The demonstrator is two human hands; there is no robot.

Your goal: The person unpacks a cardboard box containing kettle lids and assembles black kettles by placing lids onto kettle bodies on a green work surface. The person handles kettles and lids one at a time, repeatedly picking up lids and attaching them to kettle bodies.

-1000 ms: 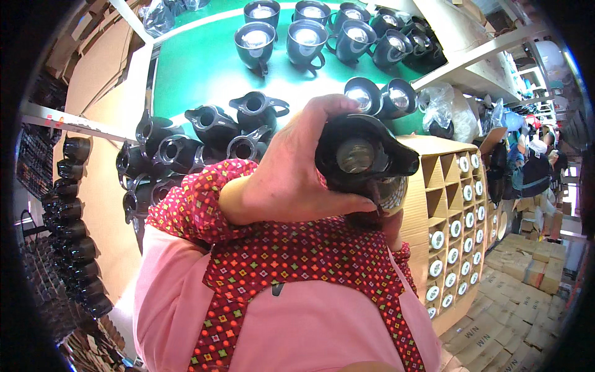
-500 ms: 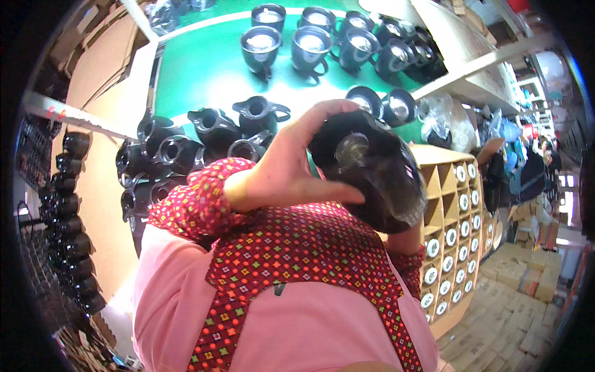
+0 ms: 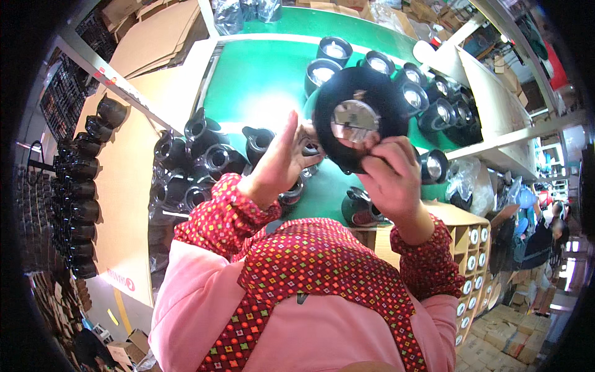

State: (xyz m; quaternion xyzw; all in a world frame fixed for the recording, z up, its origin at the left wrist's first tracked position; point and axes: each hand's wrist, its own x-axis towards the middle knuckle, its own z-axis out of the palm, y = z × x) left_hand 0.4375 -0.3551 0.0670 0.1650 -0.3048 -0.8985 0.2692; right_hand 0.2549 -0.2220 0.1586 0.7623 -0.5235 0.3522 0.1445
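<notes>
Both forearms rise from the lower edge, sleeved in red patterned cloth, elbows tucked close to the chest. The left hand (image 3: 282,162) stands nearly edge-on, palm facing right, fingers straight and pressed together, pointing up and away; its thumb side is hidden behind the palm. The wrist is bare just above the cuff and bends slightly back. The right hand (image 3: 392,177) is raised a touch higher and to the right, back of the hand toward the camera, knuckles bent, fingers curled inward and upward in a pinch, with the fingertips (image 3: 372,144) bunched at the top. The two hands sit near each other, a narrow gap between them.
</notes>
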